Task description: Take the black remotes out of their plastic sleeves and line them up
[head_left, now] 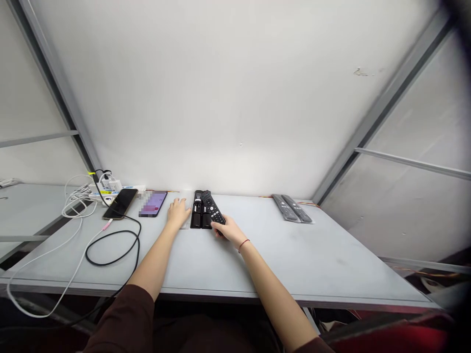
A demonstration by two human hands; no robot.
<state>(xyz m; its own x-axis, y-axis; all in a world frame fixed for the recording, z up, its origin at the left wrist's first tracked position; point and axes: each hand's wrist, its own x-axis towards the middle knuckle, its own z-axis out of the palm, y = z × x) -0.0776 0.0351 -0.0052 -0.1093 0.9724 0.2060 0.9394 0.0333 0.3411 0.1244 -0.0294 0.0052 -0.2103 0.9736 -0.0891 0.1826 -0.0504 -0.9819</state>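
My right hand is shut on a black TV remote, gripping its lower end, with the button face up and the top tilted to the left. Right beside that remote stands a black, upright-looking pair of remote-like objects, partly hidden behind it. My left hand lies flat on the grey table with its fingers spread. Its fingertips are close to a clear plastic sheet next to the black objects, and it holds nothing.
Two grey remotes in plastic sleeves lie at the back right. A phone, a second phone with a purple, blurred screen, a power strip and tangled white and black cables occupy the left. White walls enclose the table.
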